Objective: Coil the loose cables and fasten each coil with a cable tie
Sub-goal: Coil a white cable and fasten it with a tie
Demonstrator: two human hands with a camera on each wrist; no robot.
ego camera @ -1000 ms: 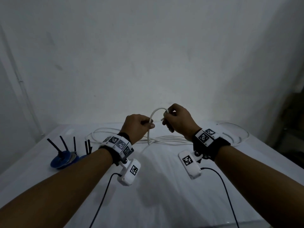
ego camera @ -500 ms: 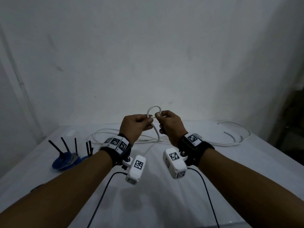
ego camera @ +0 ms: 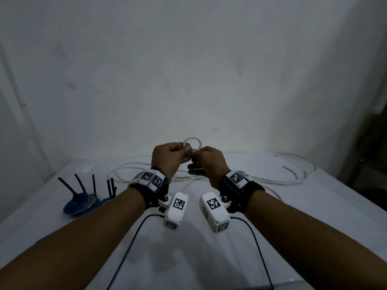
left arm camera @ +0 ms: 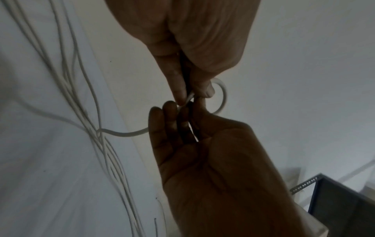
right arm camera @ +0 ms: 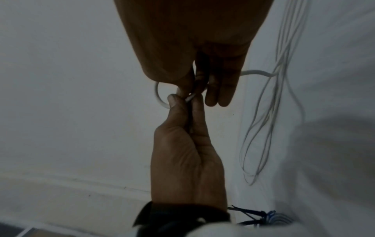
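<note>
A white cable forms a small ring (ego camera: pixel 192 143) held up above the white table (ego camera: pixel 209 258), near the back wall. My left hand (ego camera: pixel 186 147) pinches the ring's base between thumb and forefinger. My right hand (ego camera: pixel 193 152) pinches the same crossing from the right, with its other fingers stretched downward. In the left wrist view the ring (left arm camera: pixel 223 96) curves out behind my left fingertips (left arm camera: pixel 180 94), and the cable trails off to the table. The right wrist view shows the ring (right arm camera: pixel 157 94) and the cable's end (right arm camera: pixel 190 97) between both hands' fingertips.
The cable's other loops (ego camera: pixel 134 170) lie across the back of the table and curve round to the right (ego camera: pixel 293 178). Blue coils with black ties (ego camera: pixel 80 201) sticking up sit at the left. A dark rack (ego camera: pixel 372 155) stands beyond the table's right edge.
The hands have come together and risen slightly. The wide arch of cable between them has closed into a small ring.
</note>
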